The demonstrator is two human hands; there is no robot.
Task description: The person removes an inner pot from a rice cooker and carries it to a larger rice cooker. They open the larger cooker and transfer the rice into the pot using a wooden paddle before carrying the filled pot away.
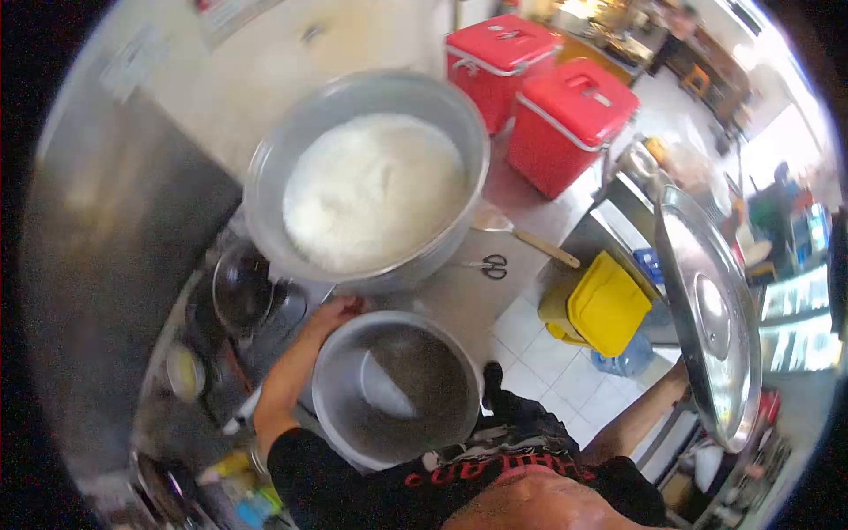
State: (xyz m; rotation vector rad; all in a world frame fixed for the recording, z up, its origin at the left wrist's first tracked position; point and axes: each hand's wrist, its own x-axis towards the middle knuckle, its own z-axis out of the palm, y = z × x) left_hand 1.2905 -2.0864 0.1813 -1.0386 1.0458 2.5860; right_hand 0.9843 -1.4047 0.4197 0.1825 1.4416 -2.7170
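A large metal pot (265, 190) stands on the counter with a mass of white, grainy food (375, 194) inside; it looks like cooked rice. Close in front of my body is a smaller round metal basin (397, 389), its grey inside showing. My left hand (343, 309) is between the pot and the basin's far-left rim, its fingers partly hidden and blurred. Off to the right, my right hand (678, 382) grips the edge of a big round metal lid (711, 309), which is tilted nearly on edge. The lid hides part of that hand.
Scissors (493, 267) and a wooden-handled spatula (546, 247) lie right of the pot. Beyond stand two red cooler boxes (574, 119). A yellow bin (609, 305) is on the tiled floor. Left of my arm is a dark pan (241, 287). A person (676, 40) is far back.
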